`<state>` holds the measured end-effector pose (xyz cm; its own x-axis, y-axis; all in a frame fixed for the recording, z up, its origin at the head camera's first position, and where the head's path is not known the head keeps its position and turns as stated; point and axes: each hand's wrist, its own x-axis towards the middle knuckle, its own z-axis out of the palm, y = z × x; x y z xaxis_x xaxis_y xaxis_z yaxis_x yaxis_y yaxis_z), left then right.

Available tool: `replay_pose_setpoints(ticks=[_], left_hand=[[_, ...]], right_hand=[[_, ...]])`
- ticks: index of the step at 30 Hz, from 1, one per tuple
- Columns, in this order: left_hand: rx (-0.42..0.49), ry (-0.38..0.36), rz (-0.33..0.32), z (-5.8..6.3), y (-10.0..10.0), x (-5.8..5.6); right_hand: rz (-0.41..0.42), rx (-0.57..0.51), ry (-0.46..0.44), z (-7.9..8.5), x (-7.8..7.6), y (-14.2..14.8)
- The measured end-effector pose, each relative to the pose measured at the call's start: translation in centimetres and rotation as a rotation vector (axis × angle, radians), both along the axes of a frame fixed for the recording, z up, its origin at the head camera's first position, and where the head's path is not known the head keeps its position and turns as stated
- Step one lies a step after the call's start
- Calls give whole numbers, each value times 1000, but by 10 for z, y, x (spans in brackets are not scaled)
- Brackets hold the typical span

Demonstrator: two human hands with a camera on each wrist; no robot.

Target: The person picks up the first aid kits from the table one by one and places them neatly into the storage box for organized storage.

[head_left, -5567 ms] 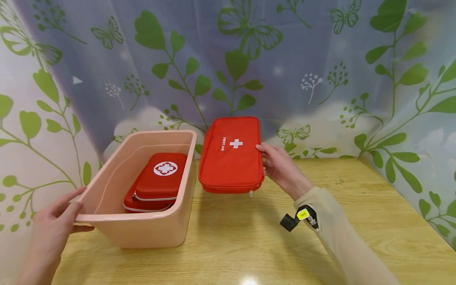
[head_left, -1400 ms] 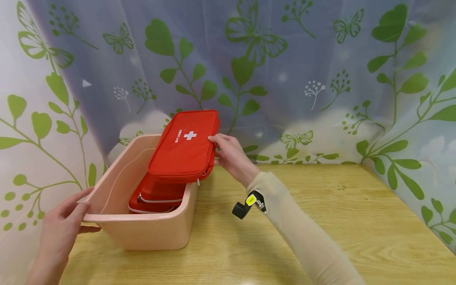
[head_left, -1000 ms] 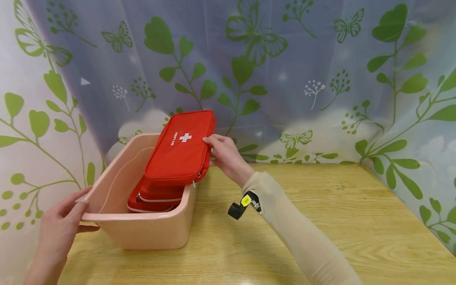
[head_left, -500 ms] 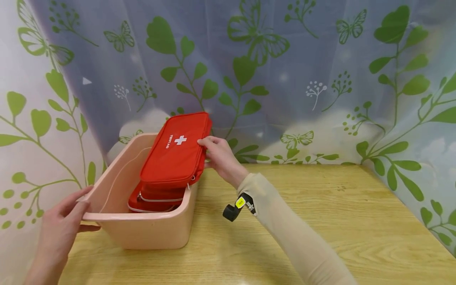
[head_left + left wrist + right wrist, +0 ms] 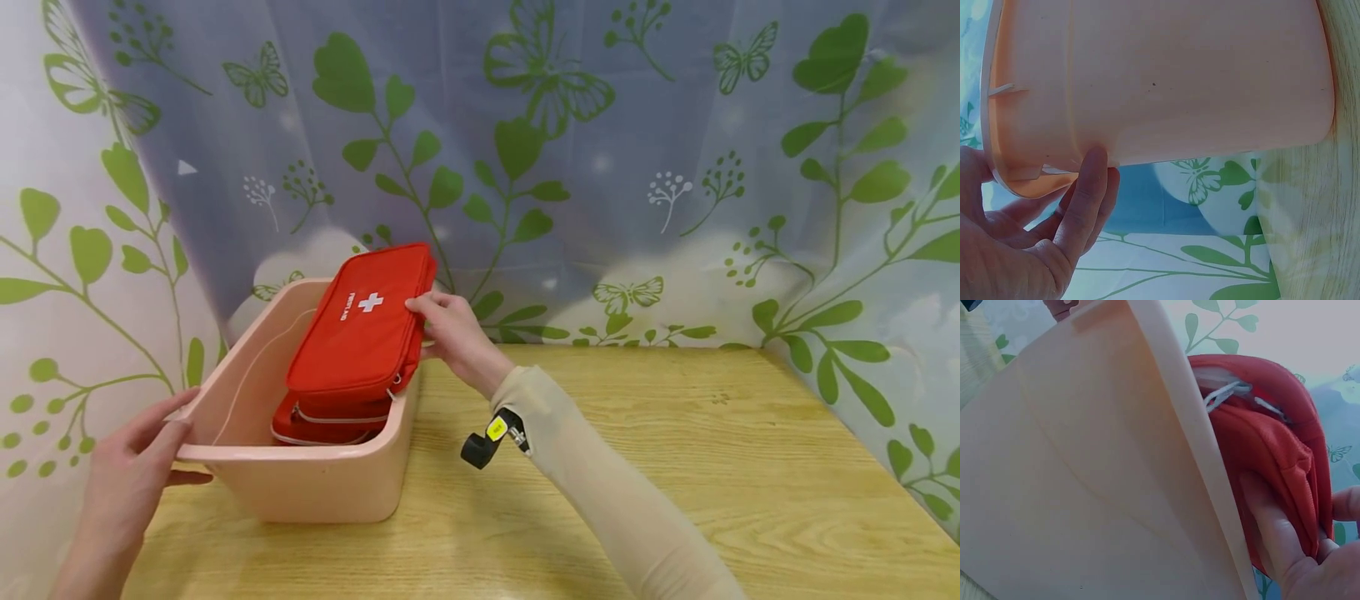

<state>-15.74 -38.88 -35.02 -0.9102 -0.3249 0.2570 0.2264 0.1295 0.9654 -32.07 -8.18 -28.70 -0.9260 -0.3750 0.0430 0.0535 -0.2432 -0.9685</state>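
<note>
My right hand [image 5: 457, 333] grips the right edge of a red first aid bag [image 5: 356, 325] with a white cross, thumb on top and fingers underneath. The bag is tilted, its left part inside the pink plastic bin [image 5: 330, 483] and its right edge above the rim. In the right wrist view, fingers [image 5: 1275, 531] press under the red bag [image 5: 1272, 444] beside the bin's rim. Below it lie two red zipped cases [image 5: 318, 429], mostly covered by the bag. My left hand [image 5: 127, 467] holds the bin's near left corner, thumb over the rim, fingers beneath it.
The bin stands on a wood-grain table [image 5: 600, 467] at the left. Behind and on both sides hangs a curtain [image 5: 600, 167] with green leaves and butterflies. A black wrist camera [image 5: 487, 442] is strapped to the right sleeve.
My right hand has carried the first aid bag leftward from beside the bin to over it, and in the latest frames lowers it further in. The left hand keeps its hold on the corner.
</note>
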Motion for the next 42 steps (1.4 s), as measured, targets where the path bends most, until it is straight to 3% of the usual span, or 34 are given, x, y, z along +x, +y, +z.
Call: replay_pose_setpoints(ticks=[11, 21, 37, 42], left_hand=[[-21, -21, 3, 1, -1, 0], [-15, -19, 2, 0, -2, 0], [-18, -13, 11, 2, -2, -1], [-30, -22, 4, 1, -1, 0]], right_hand=[[4, 57, 33, -3, -1, -6], [8, 119, 121, -3, -3, -17], [-9, 78, 119, 4, -8, -35], [-14, 149, 120, 0, -7, -40]])
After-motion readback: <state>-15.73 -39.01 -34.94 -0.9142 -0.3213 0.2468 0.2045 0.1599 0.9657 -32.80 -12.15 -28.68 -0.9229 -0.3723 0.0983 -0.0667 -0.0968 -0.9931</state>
